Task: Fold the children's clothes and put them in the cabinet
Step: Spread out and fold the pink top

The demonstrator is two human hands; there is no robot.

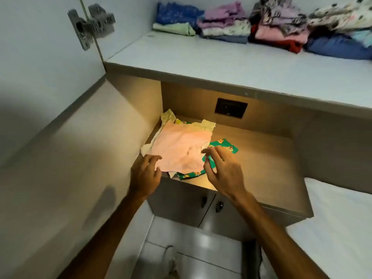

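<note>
Pink garment [179, 150] lies on top of a small pile at the left end of the wooden counter [267, 158], over a green printed piece [223, 147] and a pale yellow one [208, 125]. Left hand [145, 174] sits at the pink garment's near-left edge, fingers loosely bent, touching it, gripping nothing. Right hand [223, 170] hovers over the green piece just right of the pink garment, fingers spread and curved, holding nothing. Folded clothes [261, 27] are stacked on the white shelf [201, 63] above.
</note>
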